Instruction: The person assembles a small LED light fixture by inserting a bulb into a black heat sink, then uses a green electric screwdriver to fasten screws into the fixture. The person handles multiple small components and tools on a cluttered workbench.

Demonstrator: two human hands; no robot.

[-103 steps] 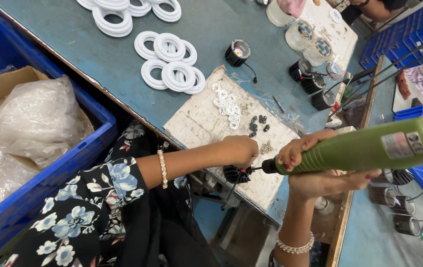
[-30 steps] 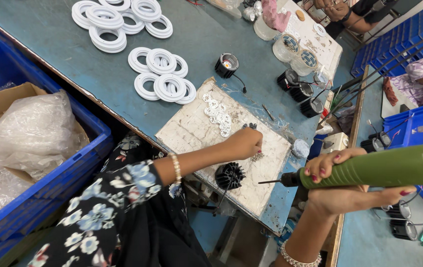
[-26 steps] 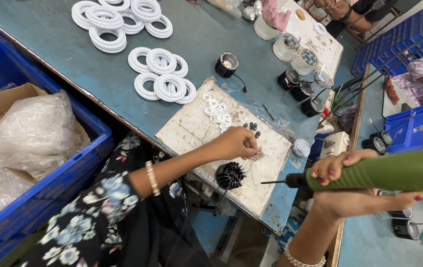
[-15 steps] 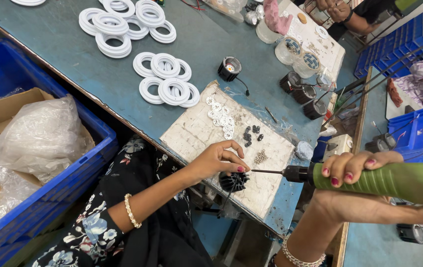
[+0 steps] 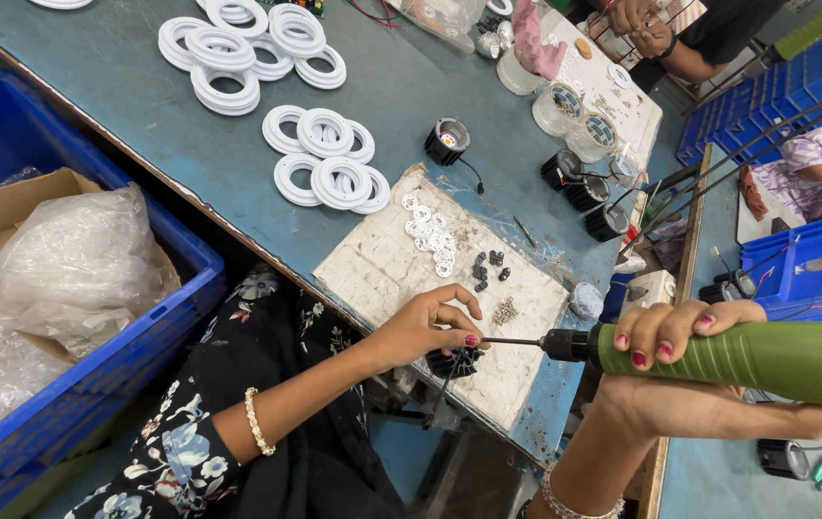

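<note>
My left hand rests on the near edge of a worn white board and pinches a small black finned part at the tip of the driver bit. My right hand grips a green electric screwdriver, held level, its thin bit pointing left to my left fingertips. Small white rings, black pieces and a heap of screws lie on the board.
White plastic rings lie in groups on the blue-grey table, with black round housings and tape rolls farther off. A blue crate with a cardboard box and plastic bags stands at my left. Other people's hands work at the far end.
My left hand drew back from the screws on the board to the black finned part at the near edge. The screwdriver swung left until its bit reached my fingertips.
</note>
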